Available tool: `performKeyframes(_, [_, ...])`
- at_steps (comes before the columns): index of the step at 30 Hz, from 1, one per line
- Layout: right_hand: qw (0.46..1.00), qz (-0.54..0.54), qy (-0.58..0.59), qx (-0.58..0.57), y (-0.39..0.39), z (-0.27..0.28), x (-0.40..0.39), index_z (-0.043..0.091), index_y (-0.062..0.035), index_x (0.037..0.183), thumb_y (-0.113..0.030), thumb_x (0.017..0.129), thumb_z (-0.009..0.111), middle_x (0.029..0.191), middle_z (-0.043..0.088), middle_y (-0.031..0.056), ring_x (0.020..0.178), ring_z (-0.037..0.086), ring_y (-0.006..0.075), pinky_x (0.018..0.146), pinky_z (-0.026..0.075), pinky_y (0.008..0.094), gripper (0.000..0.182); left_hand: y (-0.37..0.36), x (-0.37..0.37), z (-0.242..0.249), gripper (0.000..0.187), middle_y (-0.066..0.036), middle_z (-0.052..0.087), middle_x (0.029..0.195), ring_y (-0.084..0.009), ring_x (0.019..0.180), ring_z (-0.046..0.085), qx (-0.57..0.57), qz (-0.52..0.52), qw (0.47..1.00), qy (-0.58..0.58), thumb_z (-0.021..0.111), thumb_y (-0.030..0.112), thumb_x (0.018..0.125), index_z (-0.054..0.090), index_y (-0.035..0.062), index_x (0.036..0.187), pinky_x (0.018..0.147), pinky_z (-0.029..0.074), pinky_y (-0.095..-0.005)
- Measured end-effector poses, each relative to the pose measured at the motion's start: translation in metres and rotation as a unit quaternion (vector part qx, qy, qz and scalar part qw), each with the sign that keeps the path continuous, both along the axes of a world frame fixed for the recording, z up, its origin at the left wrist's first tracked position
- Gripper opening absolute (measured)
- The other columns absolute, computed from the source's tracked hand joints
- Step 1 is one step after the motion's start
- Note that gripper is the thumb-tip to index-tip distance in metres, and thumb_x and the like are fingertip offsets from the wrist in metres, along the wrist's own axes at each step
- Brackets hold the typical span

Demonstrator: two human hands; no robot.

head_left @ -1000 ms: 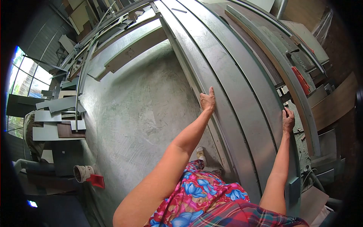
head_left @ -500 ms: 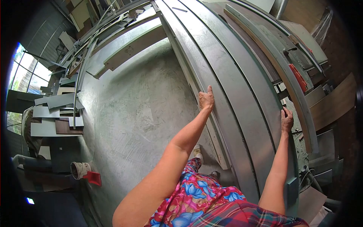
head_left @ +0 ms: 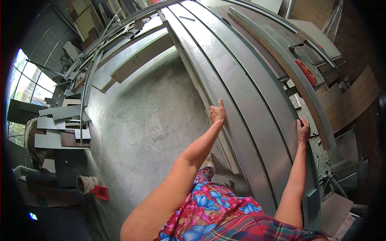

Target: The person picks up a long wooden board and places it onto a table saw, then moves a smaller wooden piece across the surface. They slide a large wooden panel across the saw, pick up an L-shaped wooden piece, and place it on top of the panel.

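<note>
Grey panel strips [head_left: 239, 86], three, long, laid side by side from upper middle to lower right of the frame; two dark gaps between. Whether separate boards or one grooved piece: cannot tell. Parallel placing presumably keeps them in line.

Left hand [head_left: 217, 113], one, centre of frame: fingers curled over the set's left edge, thumb straight along the top, closed around that edge.

Right hand [head_left: 303, 130], one, right of centre: fingers bent at the opposite edge; whether it grips cannot be told, the underside being hidden. Such spacing would steady the set from both sides.

Dark sliver [head_left: 187, 18], one, lying on the strips, upper middle.

Pail [head_left: 83, 184], one, lower left; red scoop [head_left: 102, 193], one, just beside it.
</note>
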State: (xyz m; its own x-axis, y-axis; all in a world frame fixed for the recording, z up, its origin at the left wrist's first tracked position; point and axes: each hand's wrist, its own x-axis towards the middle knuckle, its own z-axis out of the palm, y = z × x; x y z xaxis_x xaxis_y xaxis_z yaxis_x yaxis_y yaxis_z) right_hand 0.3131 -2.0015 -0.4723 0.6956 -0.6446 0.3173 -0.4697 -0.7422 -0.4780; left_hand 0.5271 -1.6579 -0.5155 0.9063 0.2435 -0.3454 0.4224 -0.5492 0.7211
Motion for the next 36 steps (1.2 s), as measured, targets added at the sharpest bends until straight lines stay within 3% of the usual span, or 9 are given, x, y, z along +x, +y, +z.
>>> performKeyframes(16, [1.000,0.028,-0.003,0.014,-0.018,0.000,-0.122,0.062,-0.0063,0.099,-0.018,0.079,0.060,0.086,0.055,0.0092,0.081,0.056,0.0220,0.072,0.044,0.0302,0.023,-0.006,-0.104,-0.023,0.075,-0.029,0.054,0.099,-0.0397,0.095,0.054,-0.038,-0.064,0.997,0.037,0.039,0.062,0.080,0.046,-0.0101,0.100,0.082,0.041,-0.0433])
performKeyframes(22, [1.000,0.023,0.003,0.015,-0.024,0.002,-0.176,0.062,-0.0061,0.100,-0.014,0.078,0.060,0.089,0.055,0.0110,0.084,0.055,0.0263,0.074,0.043,0.0329,0.024,-0.003,-0.157,-0.010,0.080,-0.033,0.053,0.099,-0.0409,0.097,0.053,-0.062,-0.090,0.994,0.026,0.039,0.063,0.079,0.045,-0.0131,0.101,0.084,0.041,-0.0435])
performKeyframes(29, [0.999,-0.015,0.032,-0.002,-0.022,0.008,-0.234,0.061,-0.0055,0.101,-0.013,0.079,0.059,0.092,0.056,0.0130,0.087,0.055,0.0280,0.077,0.044,0.0347,0.024,0.000,-0.202,-0.027,0.086,-0.034,0.052,0.100,-0.0427,0.100,0.052,-0.120,-0.159,0.975,0.096,0.040,0.067,0.076,0.046,-0.0148,0.101,0.085,0.040,-0.0433])
performKeyframes(33, [0.998,-0.040,0.042,0.011,-0.021,0.013,-0.264,0.060,-0.0060,0.103,-0.014,0.078,0.060,0.096,0.056,0.0122,0.091,0.055,0.0282,0.080,0.043,0.0348,0.026,0.003,-0.238,-0.004,0.079,-0.023,0.057,0.088,-0.0290,0.078,0.060,-0.212,-0.141,0.955,0.152,0.049,0.063,0.075,0.049,-0.0124,0.096,0.063,0.049,-0.0375])
performKeyframes(34, [0.998,-0.052,0.044,0.017,-0.020,0.013,-0.270,0.060,-0.0062,0.103,-0.014,0.078,0.060,0.097,0.056,0.0120,0.091,0.054,0.0282,0.080,0.043,0.0348,0.027,0.002,-0.245,-0.014,0.076,-0.017,0.056,0.082,-0.0221,0.067,0.058,-0.239,-0.131,0.951,0.146,0.052,0.061,0.076,0.048,-0.0117,0.096,0.050,0.046,-0.0336])
performKeyframes(36, [0.996,-0.064,0.053,0.012,-0.017,0.016,-0.282,0.058,-0.0076,0.107,-0.018,0.076,0.062,0.102,0.054,0.0132,0.095,0.053,0.0292,0.083,0.042,0.0364,0.033,0.007,-0.257,-0.009,0.075,-0.016,0.056,0.082,-0.0233,0.063,0.058,-0.281,-0.172,0.922,0.205,0.051,0.060,0.076,0.047,-0.0114,0.097,0.049,0.047,-0.0337])
